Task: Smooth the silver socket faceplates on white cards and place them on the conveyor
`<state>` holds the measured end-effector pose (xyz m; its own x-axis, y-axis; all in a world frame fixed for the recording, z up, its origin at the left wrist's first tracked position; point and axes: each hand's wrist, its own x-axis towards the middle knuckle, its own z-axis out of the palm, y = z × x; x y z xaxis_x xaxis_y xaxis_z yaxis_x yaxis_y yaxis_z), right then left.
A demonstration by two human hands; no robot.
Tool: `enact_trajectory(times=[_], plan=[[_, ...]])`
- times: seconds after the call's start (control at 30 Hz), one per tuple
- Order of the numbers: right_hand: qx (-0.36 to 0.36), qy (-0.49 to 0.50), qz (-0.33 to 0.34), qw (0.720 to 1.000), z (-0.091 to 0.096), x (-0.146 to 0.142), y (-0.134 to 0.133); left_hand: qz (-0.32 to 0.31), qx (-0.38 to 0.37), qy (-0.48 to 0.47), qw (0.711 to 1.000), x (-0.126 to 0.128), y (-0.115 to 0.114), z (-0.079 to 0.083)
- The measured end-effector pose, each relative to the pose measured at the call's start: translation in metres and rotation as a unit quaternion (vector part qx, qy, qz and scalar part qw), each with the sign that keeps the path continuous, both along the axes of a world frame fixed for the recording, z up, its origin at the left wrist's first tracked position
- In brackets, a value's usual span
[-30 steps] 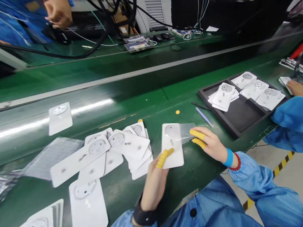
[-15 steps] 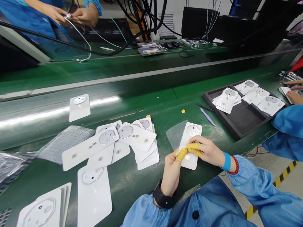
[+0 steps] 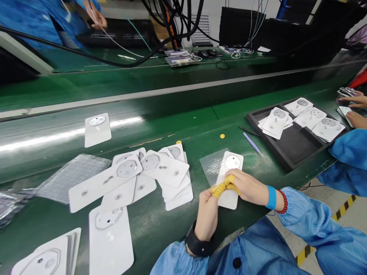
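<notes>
"Green tabletop point(image 3: 183, 122) under everything, black cables point(image 3: 179, 19) behind?"
"Yes, and a black tray point(image 3: 296, 147) of socket cards point(image 3: 275, 121) at right."
"Hands?"
"Left hand point(image 3: 207, 215) and right hand point(image 3: 246, 187) pressed together, yellow finger cots point(image 3: 220, 190) pinching a white card point(image 3: 231, 162) over clear film point(image 3: 211, 166)."

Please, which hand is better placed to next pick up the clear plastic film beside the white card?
Probably the left hand: its yellow rubber-capped fingertips sit just below the clear crinkled plastic film, while the right hand lies farther away, across the white rectangular card.
</notes>
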<state>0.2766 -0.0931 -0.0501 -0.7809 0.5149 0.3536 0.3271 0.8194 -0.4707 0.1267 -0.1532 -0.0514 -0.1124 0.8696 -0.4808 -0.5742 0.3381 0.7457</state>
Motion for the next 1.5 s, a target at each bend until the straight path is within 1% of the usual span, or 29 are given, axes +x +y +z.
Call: enact_trajectory(times=[0.13,0.3,0.5,0.6,0.67,0.73,0.87,0.93,0.97,1.03,1.1,1.23,1.3,1.33,1.43,1.5], plan=[[-0.003,0.014,-0.007,1.000,0.000,0.003,-0.001,-0.003,0.001,0.013,1.000,0.000,0.000,-0.002],[0.015,0.012,-0.007,1.000,-0.003,0.005,-0.005,-0.006,-0.004,0.008,1.000,0.001,-0.002,0.000],[0.042,0.003,-0.007,0.999,-0.011,0.002,-0.006,-0.001,-0.017,-0.015,1.000,0.002,0.003,0.005],[0.040,-0.003,-0.015,0.999,-0.017,0.005,-0.001,-0.022,-0.030,-0.018,0.999,0.000,0.002,0.009],[0.029,-0.012,-0.034,0.999,-0.019,0.010,0.005,-0.045,-0.045,-0.017,0.998,-0.003,-0.005,0.010],[0.010,-0.020,-0.063,0.998,-0.020,0.016,0.012,-0.051,-0.062,-0.011,0.997,-0.008,-0.020,0.013],[-0.047,-0.011,-0.116,0.992,-0.011,0.028,0.025,-0.014,-0.090,0.000,0.996,-0.016,-0.061,0.025],[-0.075,0.008,-0.137,0.988,-0.004,0.034,0.029,0.003,-0.105,-0.015,0.994,-0.018,-0.077,0.034],[-0.089,0.018,-0.146,0.985,-0.001,0.037,0.030,-0.001,-0.112,-0.031,0.993,-0.019,-0.083,0.038],[-0.117,0.037,-0.164,0.979,0.003,0.042,0.031,-0.039,-0.118,-0.069,0.990,-0.019,-0.088,0.043],[-0.145,0.048,-0.181,0.972,0.003,0.044,0.031,-0.078,-0.105,-0.102,0.986,-0.018,-0.088,0.045],[-0.194,0.061,-0.199,0.959,-0.001,0.046,0.032,-0.090,-0.048,-0.144,0.984,-0.013,-0.085,0.045],[-0.213,0.074,-0.201,0.953,0.007,0.046,0.028,-0.108,-0.020,-0.145,0.983,-0.010,-0.085,0.045],[-0.220,0.086,-0.203,0.950,0.015,0.045,0.024,-0.114,-0.009,-0.137,0.984,-0.009,-0.086,0.045],[-0.211,0.135,-0.196,0.948,0.049,0.037,0.004,-0.101,0.003,-0.101,0.990,-0.004,-0.087,0.045],[-0.178,0.147,-0.150,0.961,0.070,0.025,-0.012,-0.091,-0.005,-0.074,0.993,-0.001,-0.087,0.046]])
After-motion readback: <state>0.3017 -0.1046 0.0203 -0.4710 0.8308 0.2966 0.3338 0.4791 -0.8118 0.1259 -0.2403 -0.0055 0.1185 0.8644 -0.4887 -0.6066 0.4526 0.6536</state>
